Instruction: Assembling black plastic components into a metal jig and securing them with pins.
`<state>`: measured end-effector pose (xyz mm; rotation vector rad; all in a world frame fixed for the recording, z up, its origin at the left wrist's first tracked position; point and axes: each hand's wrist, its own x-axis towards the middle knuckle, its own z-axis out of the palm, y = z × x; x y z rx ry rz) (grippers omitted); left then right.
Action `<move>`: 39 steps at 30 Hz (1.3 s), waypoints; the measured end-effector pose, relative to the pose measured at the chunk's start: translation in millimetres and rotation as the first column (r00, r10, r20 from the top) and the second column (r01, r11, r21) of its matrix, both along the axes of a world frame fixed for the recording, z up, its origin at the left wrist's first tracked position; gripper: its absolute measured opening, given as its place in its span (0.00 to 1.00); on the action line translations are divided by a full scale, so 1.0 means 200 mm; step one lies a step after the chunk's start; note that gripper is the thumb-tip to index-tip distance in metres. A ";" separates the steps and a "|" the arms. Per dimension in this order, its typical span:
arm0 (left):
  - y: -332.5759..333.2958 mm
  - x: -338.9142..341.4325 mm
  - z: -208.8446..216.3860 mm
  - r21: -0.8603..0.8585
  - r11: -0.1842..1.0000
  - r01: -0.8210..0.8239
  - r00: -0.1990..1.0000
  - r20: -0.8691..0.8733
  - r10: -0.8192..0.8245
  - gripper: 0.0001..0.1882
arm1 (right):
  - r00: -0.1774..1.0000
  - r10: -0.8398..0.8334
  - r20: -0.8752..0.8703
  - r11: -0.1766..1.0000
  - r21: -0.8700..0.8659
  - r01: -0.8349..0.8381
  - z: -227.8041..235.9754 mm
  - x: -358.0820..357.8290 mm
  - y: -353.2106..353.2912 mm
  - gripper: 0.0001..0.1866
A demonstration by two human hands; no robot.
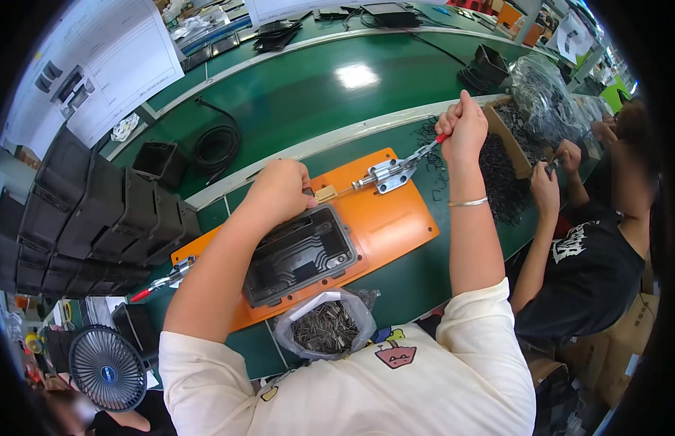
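Observation:
My right hand (464, 131) is closed around the red handle of a metal toggle clamp (390, 176), which is fixed to an orange plate (403, 218). The clamp's rod points left toward a small brass-coloured block (326, 194). Beside that block my left hand (279, 187) is closed, with its thumb and fingers pinched on a small black part that mostly hides between them. Just below, a black open housing (301, 258) sits on the plate, its inside facing up. A second toggle clamp (179, 270) with a red handle is at the plate's left end, partly behind my left forearm.
A bag of metal pins (326, 325) lies close to my body. Black housings (98, 211) are stacked at left, above a small fan (107, 368). A coiled black cable (217, 143) rests on the green bench. At right, a co-worker (591, 261) handles parts beside piled black pieces (499, 174).

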<state>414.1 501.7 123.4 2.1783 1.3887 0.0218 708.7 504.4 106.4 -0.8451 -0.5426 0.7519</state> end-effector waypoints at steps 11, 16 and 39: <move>-0.16 -0.06 -0.08 0.084 0.995 -0.047 0.961 0.275 0.023 0.20 | 1.000 0.008 -0.013 1.000 -0.001 -0.008 -0.01 0.02 -0.01 0.19; -0.19 -0.06 -0.10 0.162 0.982 -0.095 0.970 0.235 0.055 0.20 | 0.973 -0.029 -0.229 0.997 -0.082 0.010 0.00 0.04 -0.01 0.17; -0.25 -0.06 -0.21 0.323 0.937 -0.136 0.929 0.370 0.008 0.25 | 0.999 0.001 -0.042 1.000 0.020 -0.001 -0.01 0.00 0.00 0.18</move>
